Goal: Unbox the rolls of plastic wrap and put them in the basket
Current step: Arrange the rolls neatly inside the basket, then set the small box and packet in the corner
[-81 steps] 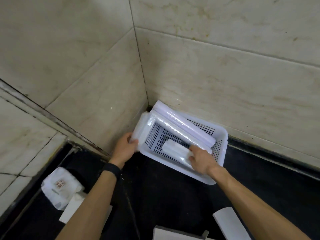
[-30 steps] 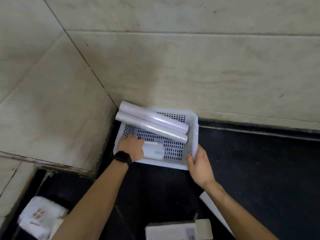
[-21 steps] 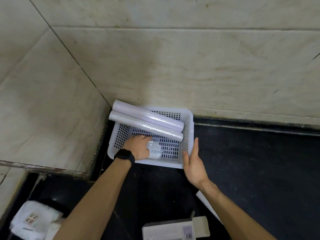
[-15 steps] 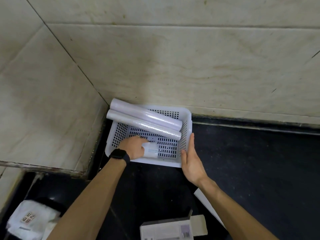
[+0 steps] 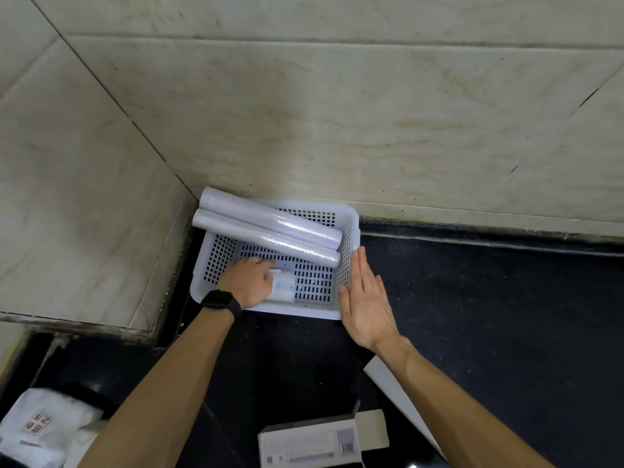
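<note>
a white basket (image 5: 304, 311) sits on the dark bench (image 5: 489, 315), tucked into the corner of the tiled wall. two long rolls lie slantwise in it, side by side and touching: the far roll (image 5: 270, 219) and the near roll (image 5: 266, 239), their left ends propped on the basket's rim. the left hand (image 5: 248, 282), a black watch (image 5: 219, 304) on its wrist, is inside the basket, fingers curled round a small roll (image 5: 283, 290) near the front wall. the right hand (image 5: 368, 298) is flat, fingers straight, against the outside of the basket's right wall. an open box (image 5: 310, 445) lies nearer the person, a white bag (image 5: 37, 430) at lower left.
</note>
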Motion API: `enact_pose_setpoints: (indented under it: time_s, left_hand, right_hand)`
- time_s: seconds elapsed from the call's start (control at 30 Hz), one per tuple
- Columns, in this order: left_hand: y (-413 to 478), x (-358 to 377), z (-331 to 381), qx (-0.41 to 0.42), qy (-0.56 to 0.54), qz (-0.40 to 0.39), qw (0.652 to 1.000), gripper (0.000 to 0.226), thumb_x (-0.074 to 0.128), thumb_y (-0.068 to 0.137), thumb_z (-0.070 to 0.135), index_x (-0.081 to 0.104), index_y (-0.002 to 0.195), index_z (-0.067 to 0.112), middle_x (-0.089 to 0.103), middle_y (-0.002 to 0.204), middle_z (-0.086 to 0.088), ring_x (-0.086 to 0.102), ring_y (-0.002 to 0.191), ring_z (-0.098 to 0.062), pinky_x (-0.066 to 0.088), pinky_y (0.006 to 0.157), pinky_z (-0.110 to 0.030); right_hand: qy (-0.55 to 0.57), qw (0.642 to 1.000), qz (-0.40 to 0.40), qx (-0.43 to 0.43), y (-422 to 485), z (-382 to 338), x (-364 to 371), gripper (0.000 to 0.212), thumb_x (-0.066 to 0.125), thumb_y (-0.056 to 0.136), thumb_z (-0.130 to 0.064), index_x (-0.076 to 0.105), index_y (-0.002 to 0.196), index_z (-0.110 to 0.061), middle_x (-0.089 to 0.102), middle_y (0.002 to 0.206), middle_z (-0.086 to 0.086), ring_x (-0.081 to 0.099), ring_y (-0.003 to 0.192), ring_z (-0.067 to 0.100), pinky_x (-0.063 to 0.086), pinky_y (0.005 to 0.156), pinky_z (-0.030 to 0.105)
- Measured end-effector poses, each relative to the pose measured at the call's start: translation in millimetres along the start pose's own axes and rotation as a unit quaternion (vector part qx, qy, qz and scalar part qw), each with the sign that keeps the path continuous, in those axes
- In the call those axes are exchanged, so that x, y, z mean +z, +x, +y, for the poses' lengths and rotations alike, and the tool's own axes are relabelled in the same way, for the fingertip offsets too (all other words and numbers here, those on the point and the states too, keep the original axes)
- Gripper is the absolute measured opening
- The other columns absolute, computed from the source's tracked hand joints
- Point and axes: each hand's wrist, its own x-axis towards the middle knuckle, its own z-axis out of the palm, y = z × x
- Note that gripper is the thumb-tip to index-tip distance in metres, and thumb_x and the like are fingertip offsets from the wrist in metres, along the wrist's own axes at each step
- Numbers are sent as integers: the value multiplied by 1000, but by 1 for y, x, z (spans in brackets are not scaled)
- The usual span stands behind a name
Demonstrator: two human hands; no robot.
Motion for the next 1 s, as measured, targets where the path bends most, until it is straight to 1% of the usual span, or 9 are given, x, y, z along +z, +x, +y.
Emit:
enact_pose_setpoints:
  time_s: [0.07, 0.17, 0.3, 0.4, 0.57, 0.67, 0.83, 0.93, 1.0]
  left_hand:
    - [1, 2, -1, -2, -3, -26, 1000, 45, 38, 99, 21, 50, 142, 26, 51, 143, -4, 53, 119, -24, 42, 103, -40]
    - [4, 2, 1, -11, -6, -32, 999, 44, 41, 97, 17, 56, 137, 28, 54, 136, -5, 56, 112, -24, 43, 91, -32]
    - [1, 3, 9, -38, 19, -17, 999, 44, 43, 95, 14, 57, 134, 29, 59, 130, -5, 56, 113, -25, 23, 115, -46]
    - [-15, 0, 15, -29, 11, 37, 999, 44, 41, 96, 18, 51, 139, 24, 57, 137, -5, 54, 118, -25, 28, 113, -44]
    - [-79, -1, 33, -22, -96, 134, 986, 45, 47, 96, 20, 52, 140, 22, 58, 138, -5, 54, 123, -24, 35, 110, -42]
    - [-137, 6, 39, -71, -158, 209, 963, 41, 54, 94, 20, 59, 134, 19, 63, 131, -6, 59, 115, -24, 46, 102, -42]
    - [-243, 28, 38, -221, -203, 294, 907, 40, 54, 95, 40, 62, 129, 22, 64, 128, 0, 60, 115, -22, 47, 100, -43]
    - [-301, 46, 31, -306, -199, 312, 877, 42, 53, 95, 44, 62, 131, 23, 63, 129, 2, 57, 120, -21, 44, 104, -41]
    - [-333, 60, 20, -351, -192, 315, 861, 41, 54, 95, 41, 62, 130, 22, 62, 130, 0, 56, 120, -21, 43, 105, -40]
  right_hand:
    - [-1, 1000, -6, 2, 0, 1, 0, 67, 22, 107, -37, -19, 157, -21, -27, 164, -8, -12, 153, 6, 0, 125, 41]
    - [-2, 1000, -16, 6, 1, 1, -1, 66, 20, 107, -39, -19, 158, -21, -27, 164, -9, -12, 153, 7, -1, 125, 41]
    - [4, 1000, -21, 6, 1, 0, -3, 67, 20, 107, -42, -19, 157, -23, -28, 163, -11, -11, 152, 5, 0, 125, 41]
    - [6, 999, -37, 9, 0, 0, -7, 69, 21, 106, -47, -20, 157, -25, -29, 163, -13, -6, 153, 7, 3, 125, 44]
    - [-38, 997, -65, 0, 0, -4, -24, 73, 18, 104, -56, -15, 159, -22, -22, 166, -5, -6, 155, 16, 4, 125, 48]
    - [-123, 988, -29, -92, -13, -19, -39, 66, 26, 104, -50, 7, 161, -23, -1, 169, -1, -1, 156, 21, 9, 125, 53]
    - [-98, 960, 19, -263, -61, -68, -46, 52, 52, 101, -39, 46, 150, -22, 39, 158, 3, 22, 152, 27, 25, 121, 54]
    - [-66, 945, 15, -319, -86, -107, -33, 44, 60, 98, -35, 59, 140, -20, 50, 151, 5, 33, 148, 27, 33, 117, 53]
    - [-65, 933, -13, -355, -103, -131, -18, 42, 62, 97, -33, 63, 136, -20, 54, 148, 4, 38, 145, 24, 32, 119, 45]
